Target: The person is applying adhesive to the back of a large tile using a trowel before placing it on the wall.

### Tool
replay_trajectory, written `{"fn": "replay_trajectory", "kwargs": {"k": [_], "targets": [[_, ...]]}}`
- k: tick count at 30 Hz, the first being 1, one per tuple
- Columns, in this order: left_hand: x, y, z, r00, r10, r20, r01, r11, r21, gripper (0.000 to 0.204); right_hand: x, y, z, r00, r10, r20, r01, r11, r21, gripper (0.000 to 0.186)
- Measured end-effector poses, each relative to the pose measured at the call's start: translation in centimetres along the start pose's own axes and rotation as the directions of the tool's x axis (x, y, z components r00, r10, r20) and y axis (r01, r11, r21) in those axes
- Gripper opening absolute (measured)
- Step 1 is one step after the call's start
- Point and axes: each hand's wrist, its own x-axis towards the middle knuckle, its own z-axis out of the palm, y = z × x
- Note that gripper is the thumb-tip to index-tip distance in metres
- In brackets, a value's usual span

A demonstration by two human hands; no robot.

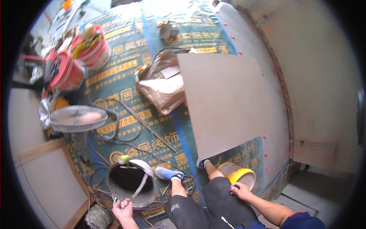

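My left hand [123, 209] is beside the near rim of a dark-mouthed bucket [151, 199], its fingers curled in. A small whitish tip shows at the fingers, too blurred to name. A pale strip hangs across the bucket's mouth, and a yellow-green item [124, 158] rests at its far rim. My right hand [241, 191] is at my right thigh, in front of a yellow bucket [249, 178], with curled fingers; whether they hold anything is hidden. Beyond my feet, a large beige tile [225, 103] stands or lies next to a crumpled brown paper sack [164, 101].
A round fan [79, 118] stands on the left. Behind it are red buckets [68, 74] filled with odds and ends. Cables and a long thin bar [146, 126] lie across the green floor covering [126, 87]. A framed panel [49, 183] is at lower left; red clips dot the grey floor tiles at right.
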Motion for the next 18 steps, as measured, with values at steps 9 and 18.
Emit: {"fn": "replay_trajectory", "kwargs": {"k": [9,18], "targets": [[-28.6,-17.5,10.5,0.693,-0.138,0.707,-0.205,0.903,0.377,0.023,-1.5,-12.6,-4.7,0.901,-0.426,0.076,0.371,0.851,0.371,0.065],[-41.0,-33.6,21.1,0.608,-0.258,0.751,-0.459,0.657,0.598,0.01,-2.5,-24.0,-19.4,0.284,-0.958,0.025,0.941,0.273,-0.201,0.053]]}}
